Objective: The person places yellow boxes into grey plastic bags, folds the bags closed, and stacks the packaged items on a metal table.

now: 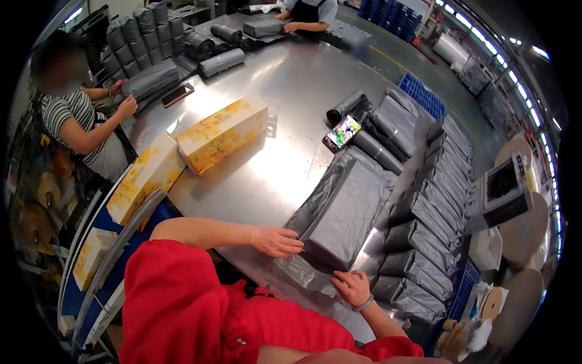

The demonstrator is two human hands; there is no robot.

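A long grey plastic bag (345,209) lies in front of me on the metal table, around a box-shaped load. Its loose near end (306,274) spreads toward me as a crumpled, shiny flap. At the left corner of that end is my left hand (276,241), fingers close together and pinched on the bag's edge. My right hand (353,287) grips the film at the right corner with bent fingers; a grey band circles that wrist. What exactly sits inside the bag is hidden by the film.
Yellow-flowered tissue packs (224,134) lie left, beside a curved blue conveyor (163,213). A phone (342,132) rests on grey bag rolls (376,151). Filled grey bags (433,200) line the right side. Two people work across the metal table (285,91).
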